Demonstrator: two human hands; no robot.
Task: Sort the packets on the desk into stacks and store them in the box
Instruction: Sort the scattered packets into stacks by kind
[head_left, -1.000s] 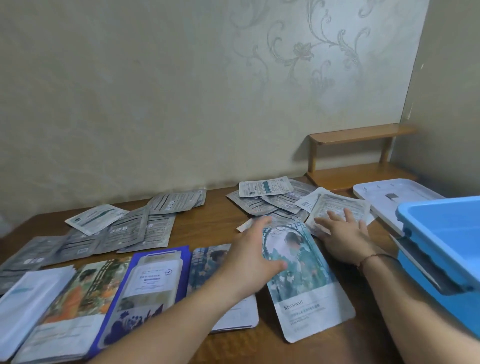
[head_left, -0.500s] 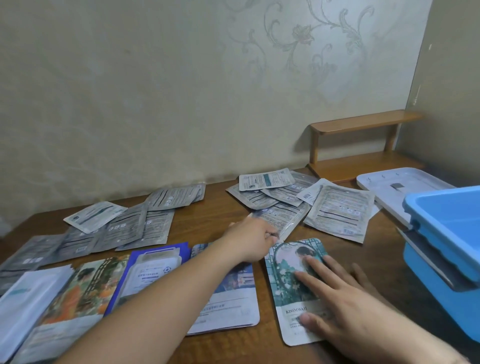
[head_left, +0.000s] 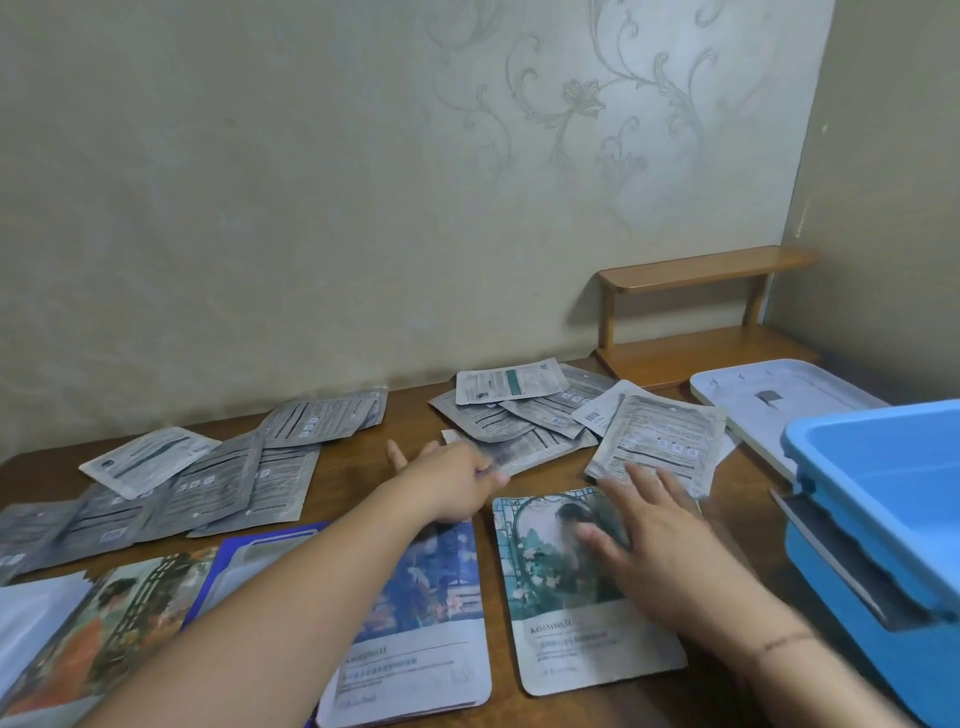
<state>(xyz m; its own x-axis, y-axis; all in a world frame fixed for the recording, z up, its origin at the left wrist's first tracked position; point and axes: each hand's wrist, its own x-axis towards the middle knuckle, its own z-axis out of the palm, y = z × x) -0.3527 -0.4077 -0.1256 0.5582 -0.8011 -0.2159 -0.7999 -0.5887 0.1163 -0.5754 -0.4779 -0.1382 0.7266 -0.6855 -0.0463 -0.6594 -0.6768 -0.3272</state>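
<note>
Both hands are low over the worktop (head_left: 363, 467), apart from each other. Left hand (head_left: 457, 480) reaches forward and its fingers pinch the near edge of a grey packet (head_left: 540, 449) that lies at the bottom of the loose grey pile (head_left: 519, 410) just beyond it. Right hand (head_left: 660, 551) lies flat with straight, spread fingers on the green picture packet (head_left: 550, 587), pressing it to the wood; it holds nothing. Just beyond the right fingertips is one more grey packet (head_left: 662, 441), a little apart from the pile. Beside the left forearm lies a blue picture packet (head_left: 426, 623), and further to the left are an orange picture packet (head_left: 104, 634) and a row of overlapping grey packets (head_left: 218, 478). To the right of the right hand stands the blue box (head_left: 883, 499), open, with its white lid (head_left: 789, 400) behind it.

I judge the step in hand is to pull the grey packet out of the pile. To do it well, draw it slowly and flat toward the body, so the packets on top slide off and do not scatter. The right hand should keep the green packet still, then help to square the edges before stacking
</note>
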